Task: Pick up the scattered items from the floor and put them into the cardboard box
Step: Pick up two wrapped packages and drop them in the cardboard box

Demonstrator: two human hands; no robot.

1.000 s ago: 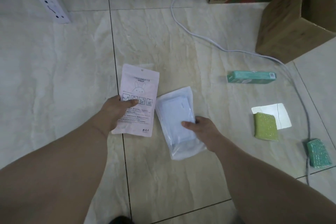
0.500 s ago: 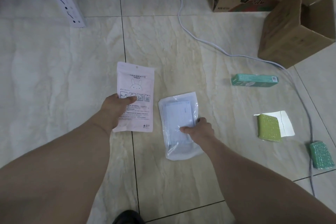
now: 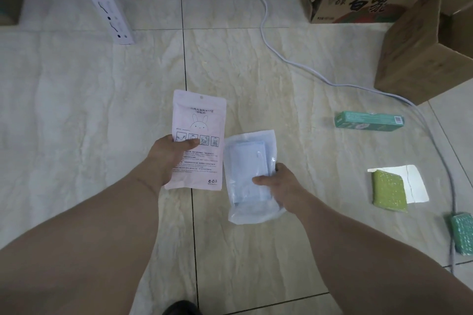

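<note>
Lifted since a moment ago, the clear mask packet [image 3: 249, 174] is now coming off the tiles as my right hand [image 3: 277, 186] is closing thumb-over-fingers around its lower edge. My left hand [image 3: 170, 156] is pinching the pink rabbit pouch [image 3: 198, 120] by its side, keeping it flat and readable. Both are being carried so one trip serves, I judge, toward the open cardboard box [image 3: 419, 51] waiting well apart at far right, beyond the teal carton [image 3: 368, 121] and green sponge [image 3: 389, 190].
</note>
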